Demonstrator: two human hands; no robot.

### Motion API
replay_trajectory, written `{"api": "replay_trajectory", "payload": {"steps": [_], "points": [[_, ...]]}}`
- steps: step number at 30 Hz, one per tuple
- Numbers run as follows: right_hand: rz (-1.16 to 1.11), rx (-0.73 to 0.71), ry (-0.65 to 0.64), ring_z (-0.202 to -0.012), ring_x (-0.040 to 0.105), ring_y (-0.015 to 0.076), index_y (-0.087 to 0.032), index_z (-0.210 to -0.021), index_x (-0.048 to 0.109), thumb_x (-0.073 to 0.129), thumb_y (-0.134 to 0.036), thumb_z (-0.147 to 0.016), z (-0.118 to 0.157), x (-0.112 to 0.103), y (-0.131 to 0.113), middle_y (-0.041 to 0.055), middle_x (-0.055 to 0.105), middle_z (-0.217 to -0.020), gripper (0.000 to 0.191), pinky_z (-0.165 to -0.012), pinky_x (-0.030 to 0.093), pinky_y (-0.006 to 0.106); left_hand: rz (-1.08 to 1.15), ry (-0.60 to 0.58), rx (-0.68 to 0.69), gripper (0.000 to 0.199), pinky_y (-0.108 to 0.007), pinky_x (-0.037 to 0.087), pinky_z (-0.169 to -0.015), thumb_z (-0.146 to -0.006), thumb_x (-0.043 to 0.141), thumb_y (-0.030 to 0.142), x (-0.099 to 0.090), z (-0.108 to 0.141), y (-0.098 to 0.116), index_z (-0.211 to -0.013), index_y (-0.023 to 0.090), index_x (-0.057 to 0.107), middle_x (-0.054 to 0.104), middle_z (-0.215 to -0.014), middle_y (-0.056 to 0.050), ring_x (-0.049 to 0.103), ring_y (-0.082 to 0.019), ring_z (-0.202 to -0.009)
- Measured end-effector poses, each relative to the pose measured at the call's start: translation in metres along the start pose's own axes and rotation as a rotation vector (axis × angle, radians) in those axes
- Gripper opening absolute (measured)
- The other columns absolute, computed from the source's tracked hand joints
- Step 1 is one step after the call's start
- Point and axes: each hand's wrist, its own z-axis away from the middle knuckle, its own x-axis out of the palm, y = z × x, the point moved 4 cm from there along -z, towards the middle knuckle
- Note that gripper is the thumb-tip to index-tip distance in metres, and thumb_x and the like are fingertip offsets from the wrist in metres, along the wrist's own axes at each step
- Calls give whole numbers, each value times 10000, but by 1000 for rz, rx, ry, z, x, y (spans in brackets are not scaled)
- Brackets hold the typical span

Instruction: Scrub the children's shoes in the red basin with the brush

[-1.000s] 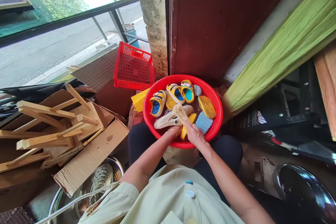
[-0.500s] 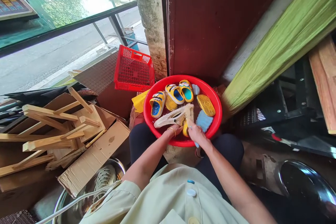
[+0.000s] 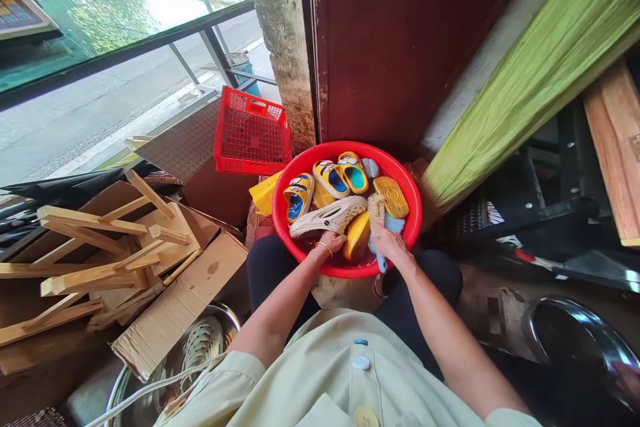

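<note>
Far left of both grips: wooden slats piled on flattened cardboard, a metal bowl just below with a pale sandal in it. Up and left of the left grip, a red crate stands against the mossy pillar.

Left hand reaches over the near rim of the red basin, fingers curled on the heel end of a cream clog; grip narrow, holding the clog, gold bangle at the wrist. The clog runs away from the grip toward the basin middle. Beyond it, left to right: a yellow slipper with blue insole, a second, a third with teal insole. A yellow slipper lies sole up between the 2 hands, just beside both.

Right hand is closed on the blue handle of a scrub brush; bristles point up and away from the grip, close to the clog toe, contact unclear. Behind this grip, an orange sole, tread up. Right of the basin, a green curtain hangs diagonally; far right, a dark pan on the floor.
</note>
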Motion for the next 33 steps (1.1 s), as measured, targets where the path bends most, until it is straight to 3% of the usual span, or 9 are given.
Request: {"api": "replay_trajectory", "payload": {"steps": [3,5,8,11,16,28,33], "points": [[-37,-37,58,-1170,718,337,-199,-1352,751,528,-264,-1007,-21,-18,-8,209,760,-1221,416,-1006,540,446,40,34,18,698,-421,294,-1338,-823,569,186,-3,-2,3,-1520,198,604,554,-1613,-44,403,-252,-1580],[-78,-87,106,-1260,675,294,-202,-1425,703,525,-293,-1028,-42,-33,-16,184,716,-1358,445,-1089,507,402,68,49,36,735,-439,270,-1349,-809,538,163,-3,-3,5,-1542,189,581,551,-1615,-35,383,-241,-1590],[-339,-181,103,-1288,651,225,-201,-1497,636,564,-303,-1012,-73,-46,-30,130,667,-1472,501,-1132,488,342,122,78,50,765,-475,274,-1349,-780,501,140,-2,-4,5,-1539,186,584,574,-1594,-19,379,-236,-1591],[-577,-206,8,-1190,697,211,-200,-1406,696,588,-314,-988,-90,-41,-36,110,721,-1394,447,-1009,575,337,143,105,54,758,-482,286,-1346,-775,499,145,-4,-3,5,-1526,185,600,613,-1556,-24,382,-240,-1589],[-601,-145,-104,-1030,732,211,-192,-1304,733,652,-378,-945,-99,-29,-25,113,762,-1258,412,-686,617,247,101,61,62,750,-499,283,-1346,-788,510,145,-3,-2,5,-1528,227,602,638,-1527,-19,426,-253,-1563],[-443,-215,-309,-870,724,186,-180,-1069,850,789,-304,-842,-113,-60,-17,62,811,-1036,266,-574,566,159,137,20,87,726,-465,295,-1340,-722,511,117,-4,4,10,-1421,192,693,640,-1526,-32,492,-253,-1518],[-357,-185,-316,-790,714,167,-171,-1029,850,818,-339,-833,-115,-58,-24,64,808,-988,260,-532,560,154,112,29,125,739,-448,279,-1343,-726,517,112,-3,3,10,-1442,199,680,625,-1542,-32,464,-244,-1539]]}}
